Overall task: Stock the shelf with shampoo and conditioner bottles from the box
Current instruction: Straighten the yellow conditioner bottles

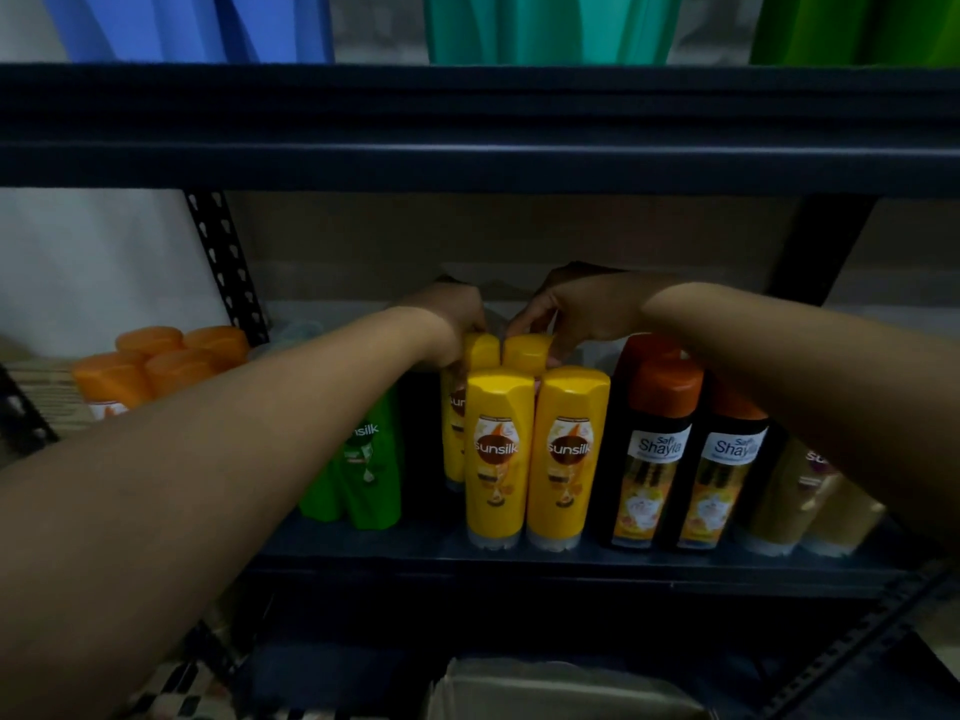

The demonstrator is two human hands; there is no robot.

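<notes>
Both arms reach deep into the dark metal shelf [467,563]. My left hand [447,314] grips the cap of the back-left yellow Sunsilk bottle [480,350]. My right hand [587,309] holds the cap of the back-right yellow bottle [527,353] beside it. Two more yellow Sunsilk bottles [496,459] stand upright in front of them. Left of these stand green Sunsilk bottles [369,470], partly hidden by my left forearm. On the right stand black Safi Shayla bottles [649,459] with orange caps. The cardboard box [561,688] shows at the bottom edge.
Orange-capped bottles [156,366] stand at the far left outside the shelf post [223,267]. Beige bottles [800,501] sit at the shelf's right end under my right forearm. The upper shelf beam [478,127] hangs low above my hands. Coloured cloth hangs above.
</notes>
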